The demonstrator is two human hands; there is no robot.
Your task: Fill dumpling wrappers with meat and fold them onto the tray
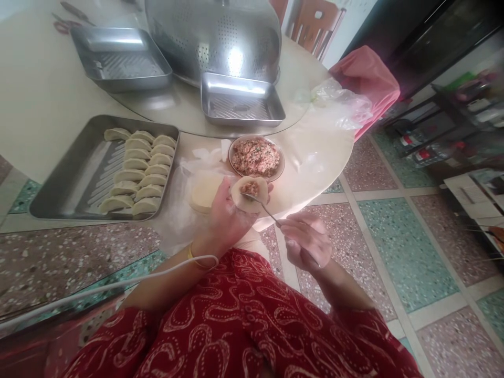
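Note:
A round dumpling wrapper [238,198] lies across the palm and fingers of my left hand [230,223], with a lump of minced filling [249,187] in its middle. My right hand [307,239] is closed around the handle of a metal spoon [271,215], whose tip touches the filling. Just beyond sits a bowl of minced filling [255,156] flecked with green. Left of my left hand, a stack of round wrappers [202,190] rests on clear plastic. Farther left, folded dumplings [137,163] stand in rows in a large metal tray [71,184].
Two smaller metal trays [122,63] [244,102] rest behind on the table's raised round glass. A large perforated metal dome [212,37] stands at the back. Clear plastic bags [338,102] and a pink cloth [368,76] are at the right edge. A white cable [129,282] crosses my left wrist.

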